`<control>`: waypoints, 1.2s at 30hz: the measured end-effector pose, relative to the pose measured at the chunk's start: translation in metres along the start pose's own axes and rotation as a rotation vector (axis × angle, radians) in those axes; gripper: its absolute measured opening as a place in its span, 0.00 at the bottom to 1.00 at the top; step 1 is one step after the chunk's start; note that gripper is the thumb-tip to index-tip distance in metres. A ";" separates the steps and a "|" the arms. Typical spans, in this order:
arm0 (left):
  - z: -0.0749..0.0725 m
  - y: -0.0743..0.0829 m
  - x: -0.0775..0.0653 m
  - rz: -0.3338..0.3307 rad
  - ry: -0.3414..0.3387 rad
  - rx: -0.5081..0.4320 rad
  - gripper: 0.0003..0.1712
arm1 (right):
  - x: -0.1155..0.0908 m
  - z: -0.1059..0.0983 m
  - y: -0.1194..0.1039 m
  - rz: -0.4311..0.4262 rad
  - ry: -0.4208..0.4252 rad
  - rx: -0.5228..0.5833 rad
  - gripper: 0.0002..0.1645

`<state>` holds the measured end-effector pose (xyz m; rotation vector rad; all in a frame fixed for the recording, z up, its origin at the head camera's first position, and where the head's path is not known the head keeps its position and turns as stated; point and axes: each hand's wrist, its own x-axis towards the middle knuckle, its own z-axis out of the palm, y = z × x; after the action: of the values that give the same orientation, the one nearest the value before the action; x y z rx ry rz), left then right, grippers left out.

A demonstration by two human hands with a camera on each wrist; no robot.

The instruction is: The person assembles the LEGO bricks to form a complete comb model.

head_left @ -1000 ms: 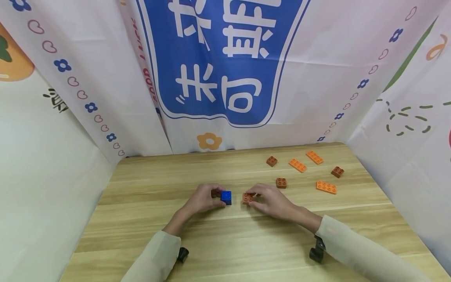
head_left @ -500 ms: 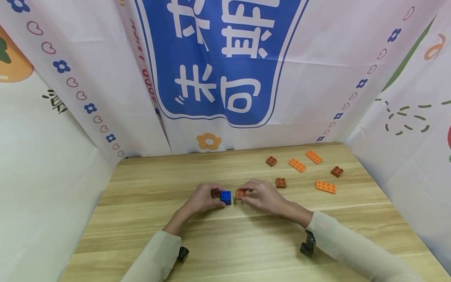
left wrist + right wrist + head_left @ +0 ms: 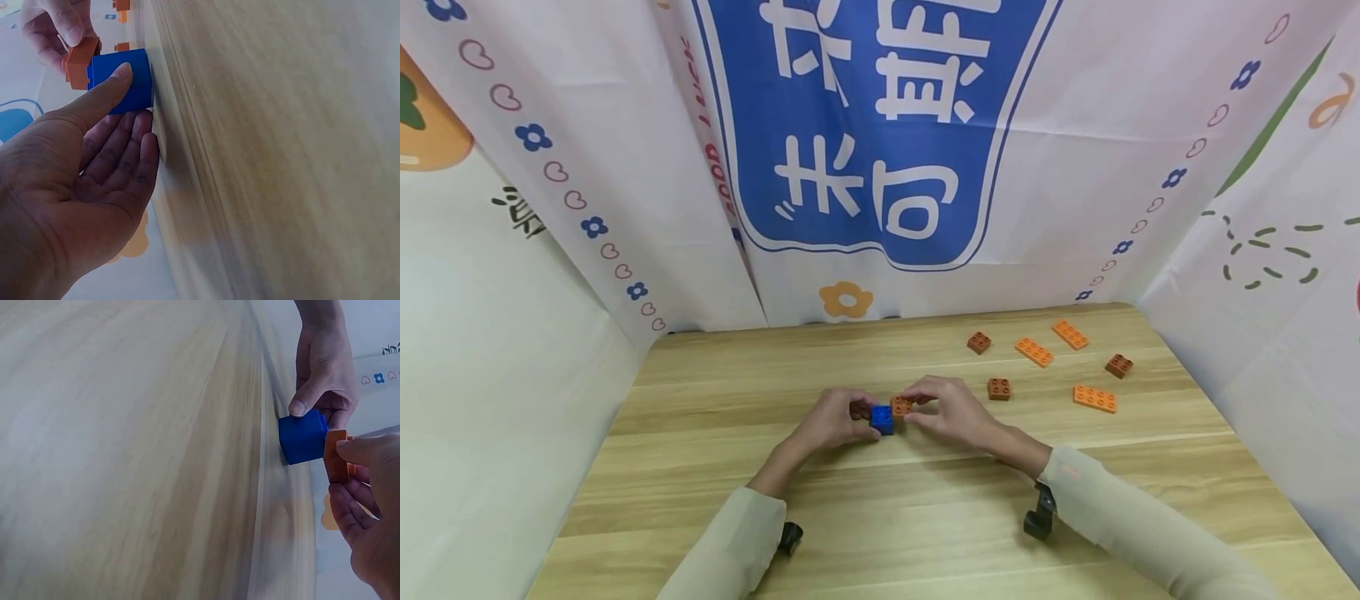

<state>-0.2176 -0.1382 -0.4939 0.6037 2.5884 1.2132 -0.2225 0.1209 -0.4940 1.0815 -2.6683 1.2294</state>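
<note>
A blue toy building brick [image 3: 882, 420] stands studs-up on the wooden table [image 3: 880, 517], and my left hand [image 3: 838, 417] holds it between thumb and fingers. My right hand [image 3: 955, 412] pinches a reddish-brown building brick [image 3: 900, 407] by its sides. In the left wrist view this brown brick [image 3: 81, 65] is raised off the table, slightly tilted, at the studded top of the blue brick [image 3: 139, 81]. From the right wrist view the two bricks overlap at a corner; whether they touch I cannot tell. Fingers partly cover both.
Several loose pieces lie at the table's back right. Among them are a near brown brick [image 3: 998, 389], a back brown brick [image 3: 978, 342], a far-right brown brick [image 3: 1118, 366] and orange plates, such as one orange plate [image 3: 1094, 398]. A printed cloth [image 3: 1037, 225] hangs behind the table.
My right hand has moved left and slightly away from me with the brown brick, up to the blue brick. My left hand and the blue brick have stayed in place.
</note>
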 end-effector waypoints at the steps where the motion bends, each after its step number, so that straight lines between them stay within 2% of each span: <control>1: 0.000 0.000 0.000 0.001 0.000 0.003 0.20 | 0.000 0.000 0.000 0.005 0.001 0.007 0.19; 12: -0.001 0.001 0.000 0.003 -0.005 0.005 0.21 | 0.003 0.002 -0.001 0.015 -0.005 0.077 0.19; 22: -0.001 0.001 0.001 0.010 -0.005 -0.005 0.21 | 0.011 0.007 -0.005 0.012 -0.025 0.079 0.19; 32: 0.000 -0.001 0.003 0.003 -0.001 0.025 0.20 | 0.020 0.009 -0.007 -0.059 -0.033 0.057 0.17; 36: 0.000 -0.001 0.003 0.000 0.000 0.027 0.19 | 0.024 0.009 -0.009 -0.062 -0.051 0.056 0.17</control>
<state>-0.2206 -0.1375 -0.4945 0.6085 2.6088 1.1793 -0.2334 0.0969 -0.4873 1.2092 -2.6296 1.2908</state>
